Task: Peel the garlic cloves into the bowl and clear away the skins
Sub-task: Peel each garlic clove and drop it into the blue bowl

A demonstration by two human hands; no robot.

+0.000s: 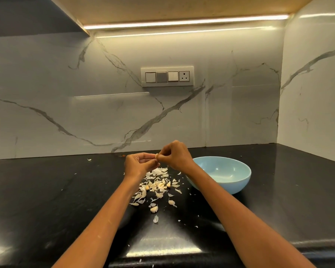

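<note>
Progress partial: left hand (138,163) and right hand (175,154) both pinch one clove (157,156) left of bowl (223,176); skins (157,182) uncleared there.

Black counter (46,190); white marble wall (85,105) behind, bearing switch plate (167,76); light strip (186,21) glowing under cabinet (162,6).

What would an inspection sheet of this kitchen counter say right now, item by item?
Surface: black counter, glossy.
Job's things: blue bowl, no cloves visible inside; garlic clove held above the counter.
Clutter: heap of skins and cloves left of the bowl, flakes scattered around.
Hands: left hand and right hand both pinch the clove.
Cables: nothing seen.
Surroundings: marble backsplash, switch panel, light strip.
</note>
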